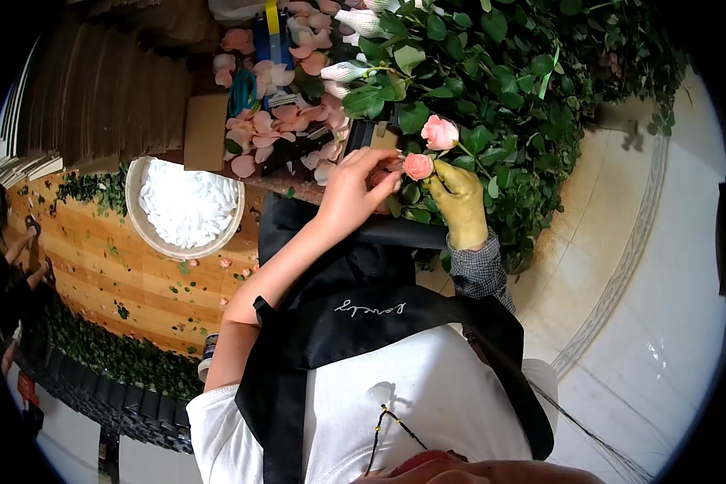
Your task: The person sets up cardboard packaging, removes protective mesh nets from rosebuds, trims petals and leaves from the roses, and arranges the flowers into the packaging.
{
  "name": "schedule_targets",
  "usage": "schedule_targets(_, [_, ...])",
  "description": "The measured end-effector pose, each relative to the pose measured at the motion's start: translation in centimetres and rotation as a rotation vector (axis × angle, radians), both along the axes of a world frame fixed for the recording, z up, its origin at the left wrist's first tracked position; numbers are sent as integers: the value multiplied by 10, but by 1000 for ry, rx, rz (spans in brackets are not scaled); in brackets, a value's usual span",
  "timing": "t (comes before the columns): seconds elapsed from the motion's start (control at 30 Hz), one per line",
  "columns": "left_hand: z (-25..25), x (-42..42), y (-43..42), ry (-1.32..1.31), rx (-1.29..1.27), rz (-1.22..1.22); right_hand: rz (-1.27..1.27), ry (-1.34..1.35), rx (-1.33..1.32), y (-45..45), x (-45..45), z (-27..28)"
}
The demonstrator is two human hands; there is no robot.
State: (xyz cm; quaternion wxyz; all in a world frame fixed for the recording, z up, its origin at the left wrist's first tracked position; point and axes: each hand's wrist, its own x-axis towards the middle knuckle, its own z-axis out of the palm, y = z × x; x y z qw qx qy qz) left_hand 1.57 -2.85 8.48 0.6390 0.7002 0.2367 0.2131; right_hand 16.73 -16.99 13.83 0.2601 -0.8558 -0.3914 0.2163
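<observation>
A pink rose (418, 166) stands between my two hands with its bloom upward. My right hand (460, 202), in a yellow glove, closes its fingers just beneath and beside the bloom; the stem is hidden. My bare left hand (357, 187) comes in from the left, fingers bent and fingertips close to the bloom's left side. What those fingertips pinch, if anything, is too small to make out. A second pink rose (440, 132) is just above, among green leaves (500, 105). Loose pink petals (262, 133) lie beyond my left hand.
White net-wrapped blooms (347, 71) sit at the back. Blue-green scissors handles (242, 90) lie among the petals. A tub of white pieces (189, 206) stands left, below stacked cardboard (97, 97). Another person (12, 274) is at far left, beside leaf-strewn wooden flooring (149, 282).
</observation>
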Motion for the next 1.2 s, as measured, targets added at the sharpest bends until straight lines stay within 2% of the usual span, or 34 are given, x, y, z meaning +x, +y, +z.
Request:
schedule_targets(0.1, [10, 7, 0, -31, -35, 12, 15, -21, 11, -2, 2, -3])
schedule_targets(0.27, [12, 14, 2, -82, 178, 40, -1, 10, -10, -3, 2, -3])
schedule_targets(0.33, [14, 16, 2, -73, 207, 48, 65, -141, 28, -6, 4, -10])
schedule_targets(0.47, [16, 20, 0, -62, 296, 88, 143, -200, 4, -5, 5, -6])
schedule_targets(0.53, [14, 20, 0, -51, 287, 90, 167, -319, 11, -7, 3, -3])
schedule_targets(0.6, [12, 20, -1, -41, 278, 91, 185, -325, 46, -9, 3, -1])
schedule_targets(0.7, [10, 18, 4, 22, 116, 146, 213, -341, 50, -17, 5, -1])
schedule_targets(0.77, [14, 13, 13, 129, 173, 188, 225, -347, 22, -21, 6, -1])
schedule_targets(0.83, [13, 5, 22, 376, 530, 193, 192, -281, 25, -22, 8, 1])
schedule_targets(0.9, [10, -2, 25, 492, 665, 178, 175, -279, 6, -22, 9, 1])
schedule_targets(0.97, [13, -3, 25, 480, 632, 129, 163, -277, -16, -22, 8, 1])
schedule_targets(1.03, [17, 2, 21, -23, 191, 12, 155, -296, -10, -20, 6, 2])
schedule_targets(1.07, [24, 0, 16, -12, -193, -101, 156, -297, -9, -20, 6, 2])
schedule_targets(1.1, [25, 4, 11, -11, -320, -108, 153, -275, 7, -19, 7, 2])
schedule_targets(1.2, [28, 8, 4, 33, -404, -148, 151, -268, 10, -21, 8, -1])
